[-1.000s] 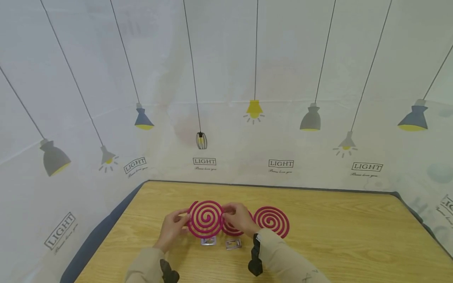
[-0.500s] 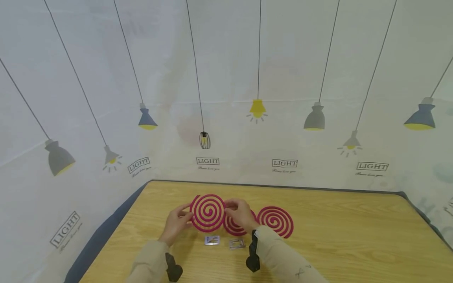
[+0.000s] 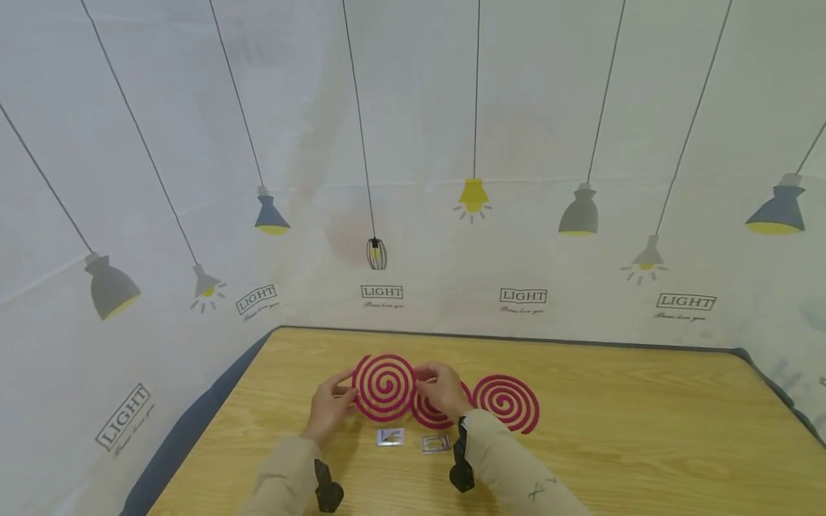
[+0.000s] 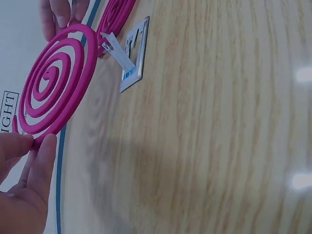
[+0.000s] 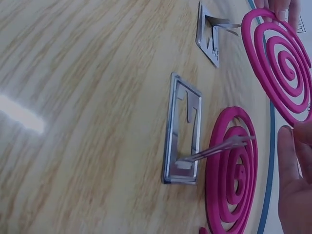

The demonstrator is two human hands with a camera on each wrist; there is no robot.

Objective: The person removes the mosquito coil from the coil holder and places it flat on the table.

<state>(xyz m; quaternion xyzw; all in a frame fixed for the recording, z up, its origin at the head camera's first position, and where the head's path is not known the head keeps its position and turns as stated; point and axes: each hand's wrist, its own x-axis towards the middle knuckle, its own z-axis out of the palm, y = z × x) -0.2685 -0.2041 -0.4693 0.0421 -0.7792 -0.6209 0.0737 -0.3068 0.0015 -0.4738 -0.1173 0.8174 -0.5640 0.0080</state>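
A magenta mosquito coil (image 3: 386, 385) is held up, tilted, between both hands above the table. My left hand (image 3: 329, 410) pinches its left edge between thumb and fingers, as the left wrist view shows. At the opposite edge, my right hand (image 3: 445, 393) pinches the rim. Just below the coil in the head view lies a small metal coil stand (image 3: 390, 437) with a raised prong; the coil does not touch it. To its right is a similar stand (image 5: 170, 126), its prong also bent up. A second coil (image 5: 213, 170) lies beyond that stand, partly hidden by my right hand in the head view.
A third magenta coil (image 3: 505, 403) lies on the wooden table (image 3: 632, 444) to the right of my right hand. Behind the table's dark far edge hangs a pale sheet (image 3: 426, 272) printed with lamps. A black camera mount (image 3: 461, 459) sits on the right wrist.
Both hands lifted the coil slightly, so it no longer overlaps the left stand in the head view. Over the last half second the grip has stayed the same; the head view shifted slightly.
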